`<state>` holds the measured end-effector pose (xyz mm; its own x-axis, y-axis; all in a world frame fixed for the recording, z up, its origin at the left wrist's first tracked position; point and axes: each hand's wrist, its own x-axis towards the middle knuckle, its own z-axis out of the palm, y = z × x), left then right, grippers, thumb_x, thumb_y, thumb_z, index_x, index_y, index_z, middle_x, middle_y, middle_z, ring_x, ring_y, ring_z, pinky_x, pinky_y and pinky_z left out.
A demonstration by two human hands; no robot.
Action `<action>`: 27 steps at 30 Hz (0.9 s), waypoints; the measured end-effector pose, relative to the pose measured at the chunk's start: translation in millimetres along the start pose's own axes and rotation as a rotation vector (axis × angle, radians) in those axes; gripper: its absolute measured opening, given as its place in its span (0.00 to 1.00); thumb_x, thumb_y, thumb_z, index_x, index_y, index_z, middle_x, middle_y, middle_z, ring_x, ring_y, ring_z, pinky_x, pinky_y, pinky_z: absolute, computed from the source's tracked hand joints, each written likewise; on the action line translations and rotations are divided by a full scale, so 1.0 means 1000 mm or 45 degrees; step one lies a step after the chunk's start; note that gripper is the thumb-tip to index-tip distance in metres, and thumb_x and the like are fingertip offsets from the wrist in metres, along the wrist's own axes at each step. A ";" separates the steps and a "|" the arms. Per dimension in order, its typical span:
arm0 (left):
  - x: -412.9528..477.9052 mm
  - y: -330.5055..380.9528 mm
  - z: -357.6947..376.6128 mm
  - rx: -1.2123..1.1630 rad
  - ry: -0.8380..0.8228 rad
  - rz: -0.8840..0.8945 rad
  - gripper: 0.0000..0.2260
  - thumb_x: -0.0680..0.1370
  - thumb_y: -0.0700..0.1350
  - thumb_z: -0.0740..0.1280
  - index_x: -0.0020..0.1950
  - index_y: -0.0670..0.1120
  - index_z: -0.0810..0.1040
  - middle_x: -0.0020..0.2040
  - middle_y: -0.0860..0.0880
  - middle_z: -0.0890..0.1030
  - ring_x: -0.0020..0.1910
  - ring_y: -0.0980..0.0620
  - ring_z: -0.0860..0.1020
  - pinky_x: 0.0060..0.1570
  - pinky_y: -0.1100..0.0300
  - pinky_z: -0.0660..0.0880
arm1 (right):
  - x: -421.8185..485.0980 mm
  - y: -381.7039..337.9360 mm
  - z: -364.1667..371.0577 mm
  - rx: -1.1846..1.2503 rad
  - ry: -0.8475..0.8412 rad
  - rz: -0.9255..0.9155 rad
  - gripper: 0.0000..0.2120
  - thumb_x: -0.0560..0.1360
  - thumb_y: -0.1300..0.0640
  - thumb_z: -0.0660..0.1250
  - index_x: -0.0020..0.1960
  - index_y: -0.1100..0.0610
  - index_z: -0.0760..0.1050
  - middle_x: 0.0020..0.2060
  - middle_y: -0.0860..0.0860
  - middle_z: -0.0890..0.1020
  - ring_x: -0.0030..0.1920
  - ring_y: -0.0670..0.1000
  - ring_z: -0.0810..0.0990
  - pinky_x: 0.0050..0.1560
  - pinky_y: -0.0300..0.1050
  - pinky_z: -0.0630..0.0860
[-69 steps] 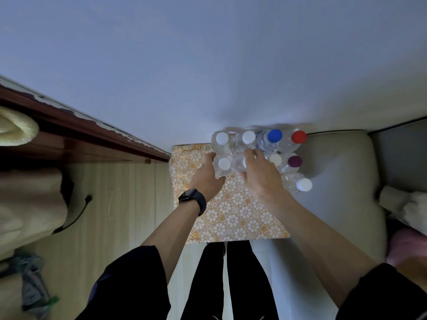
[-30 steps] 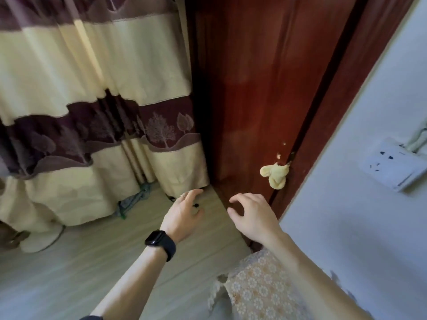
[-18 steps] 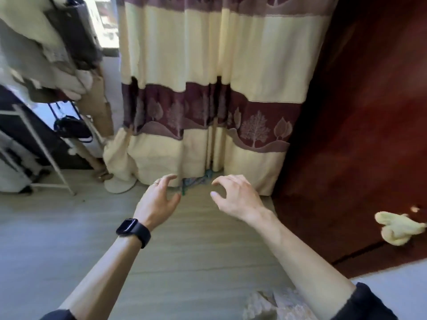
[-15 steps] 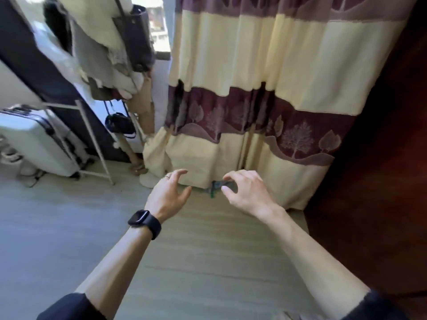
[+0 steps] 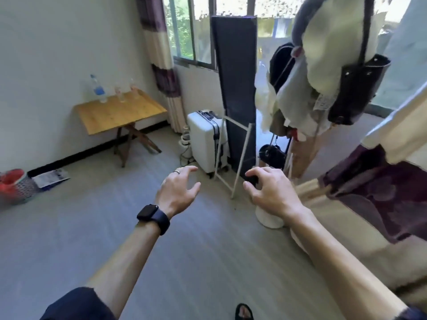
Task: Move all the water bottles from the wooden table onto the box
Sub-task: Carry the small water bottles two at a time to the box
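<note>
The wooden table (image 5: 120, 113) stands against the far left wall. Three water bottles stand along its back edge: a tall one with a blue label (image 5: 98, 88) and two smaller ones with reddish labels (image 5: 119, 93) (image 5: 134, 88). My left hand (image 5: 179, 191), with a black watch on the wrist, and my right hand (image 5: 269, 191) are held out in front of me over the floor, fingers spread and curled, holding nothing. Both are far from the table. The box is out of view.
A white suitcase (image 5: 205, 139) and a dark panel on a white frame (image 5: 235, 93) stand ahead. A rack of hung clothes and bags (image 5: 323, 77) and a curtain (image 5: 381, 181) fill the right. A red-lined basket (image 5: 16, 185) sits at far left on the floor.
The view swung left from the box with its bottles, past the door and curtain, to the room with the wooden table. Both hands let go of the bottles and stayed empty.
</note>
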<state>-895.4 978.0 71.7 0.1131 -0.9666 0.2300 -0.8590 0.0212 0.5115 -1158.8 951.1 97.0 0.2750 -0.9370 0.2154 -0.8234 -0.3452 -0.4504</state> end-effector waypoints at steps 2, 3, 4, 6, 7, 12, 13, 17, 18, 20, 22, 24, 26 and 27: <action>0.024 -0.032 -0.021 0.054 0.066 -0.086 0.20 0.77 0.52 0.68 0.69 0.53 0.73 0.66 0.49 0.77 0.64 0.47 0.75 0.61 0.50 0.74 | 0.053 -0.018 0.019 0.040 -0.021 -0.102 0.16 0.77 0.43 0.66 0.62 0.47 0.78 0.58 0.47 0.81 0.64 0.55 0.73 0.66 0.50 0.71; 0.036 -0.047 -0.030 0.072 0.101 -0.136 0.20 0.77 0.52 0.68 0.68 0.53 0.73 0.65 0.49 0.77 0.64 0.47 0.75 0.61 0.50 0.74 | 0.078 -0.027 0.030 0.054 -0.027 -0.153 0.16 0.77 0.43 0.67 0.62 0.47 0.78 0.58 0.48 0.81 0.63 0.55 0.73 0.66 0.50 0.70; 0.048 -0.061 -0.038 0.089 0.138 -0.186 0.19 0.77 0.52 0.68 0.68 0.52 0.73 0.65 0.49 0.77 0.64 0.47 0.75 0.61 0.50 0.73 | 0.103 -0.034 0.040 0.065 -0.040 -0.204 0.16 0.77 0.43 0.66 0.62 0.47 0.78 0.59 0.48 0.81 0.63 0.55 0.73 0.66 0.49 0.70; 0.073 -0.083 -0.056 0.119 0.194 -0.293 0.19 0.77 0.51 0.68 0.68 0.52 0.73 0.65 0.49 0.77 0.65 0.47 0.74 0.61 0.51 0.73 | 0.151 -0.051 0.056 0.076 -0.091 -0.292 0.16 0.77 0.43 0.66 0.62 0.46 0.78 0.60 0.48 0.81 0.64 0.56 0.73 0.67 0.49 0.70; 0.086 -0.092 -0.065 0.126 0.211 -0.339 0.19 0.77 0.52 0.68 0.68 0.52 0.73 0.65 0.49 0.77 0.65 0.47 0.74 0.61 0.51 0.73 | 0.174 -0.060 0.063 0.076 -0.111 -0.333 0.16 0.77 0.42 0.66 0.62 0.45 0.78 0.61 0.47 0.80 0.64 0.56 0.73 0.67 0.48 0.70; 0.152 -0.127 -0.101 0.123 0.380 -0.459 0.19 0.77 0.51 0.68 0.67 0.52 0.74 0.64 0.49 0.77 0.65 0.48 0.74 0.61 0.53 0.72 | 0.285 -0.102 0.091 0.131 -0.151 -0.509 0.16 0.76 0.41 0.65 0.62 0.44 0.77 0.62 0.46 0.80 0.64 0.55 0.73 0.67 0.50 0.70; 0.162 -0.134 -0.106 0.132 0.395 -0.485 0.19 0.77 0.51 0.68 0.67 0.52 0.74 0.64 0.49 0.77 0.65 0.48 0.74 0.61 0.54 0.72 | 0.304 -0.111 0.097 0.147 -0.155 -0.539 0.16 0.76 0.41 0.65 0.61 0.44 0.77 0.62 0.47 0.80 0.64 0.55 0.73 0.66 0.50 0.70; 0.201 -0.178 -0.120 0.163 0.444 -0.572 0.19 0.77 0.51 0.68 0.68 0.53 0.74 0.66 0.50 0.77 0.66 0.48 0.73 0.62 0.56 0.71 | 0.374 -0.142 0.125 0.185 -0.182 -0.615 0.16 0.76 0.42 0.66 0.62 0.44 0.77 0.62 0.46 0.79 0.64 0.55 0.73 0.66 0.47 0.70; 0.213 -0.192 -0.123 0.167 0.450 -0.589 0.19 0.77 0.51 0.68 0.68 0.53 0.74 0.66 0.50 0.77 0.66 0.49 0.73 0.62 0.56 0.71 | 0.393 -0.149 0.133 0.188 -0.187 -0.622 0.16 0.76 0.42 0.66 0.62 0.44 0.77 0.62 0.46 0.79 0.64 0.55 0.72 0.65 0.47 0.69; 0.240 -0.223 -0.129 0.172 0.459 -0.612 0.18 0.78 0.51 0.68 0.68 0.53 0.73 0.66 0.50 0.77 0.66 0.49 0.73 0.61 0.56 0.71 | 0.432 -0.163 0.150 0.195 -0.190 -0.630 0.14 0.77 0.43 0.66 0.61 0.44 0.77 0.62 0.46 0.79 0.64 0.54 0.72 0.64 0.45 0.68; 0.273 -0.255 -0.134 0.164 0.477 -0.598 0.18 0.78 0.50 0.69 0.68 0.52 0.74 0.65 0.50 0.77 0.66 0.49 0.73 0.62 0.57 0.70 | 0.472 -0.177 0.166 0.194 -0.173 -0.633 0.14 0.77 0.43 0.66 0.61 0.44 0.77 0.61 0.46 0.79 0.64 0.55 0.72 0.64 0.46 0.68; 0.311 -0.284 -0.141 0.136 0.477 -0.572 0.18 0.77 0.49 0.69 0.67 0.51 0.74 0.65 0.49 0.77 0.66 0.48 0.73 0.62 0.58 0.68 | 0.513 -0.193 0.179 0.163 -0.168 -0.629 0.15 0.77 0.42 0.65 0.62 0.44 0.77 0.62 0.46 0.79 0.65 0.55 0.72 0.64 0.46 0.69; 0.352 -0.311 -0.151 0.117 0.461 -0.554 0.18 0.77 0.49 0.69 0.67 0.51 0.74 0.65 0.49 0.77 0.66 0.48 0.73 0.61 0.59 0.68 | 0.553 -0.211 0.191 0.132 -0.166 -0.625 0.16 0.77 0.41 0.65 0.63 0.43 0.76 0.63 0.46 0.79 0.65 0.54 0.73 0.64 0.47 0.69; 0.372 -0.324 -0.158 0.115 0.454 -0.546 0.18 0.77 0.48 0.69 0.67 0.50 0.74 0.65 0.49 0.77 0.66 0.48 0.73 0.61 0.59 0.68 | 0.572 -0.219 0.196 0.125 -0.160 -0.617 0.16 0.77 0.41 0.65 0.63 0.43 0.76 0.63 0.45 0.79 0.64 0.54 0.73 0.63 0.47 0.70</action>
<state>-496.1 651.8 122.6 0.6099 -0.7373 0.2907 -0.7364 -0.3918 0.5515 -723.9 480.3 148.7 0.6765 -0.6650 0.3164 -0.5373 -0.7396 -0.4054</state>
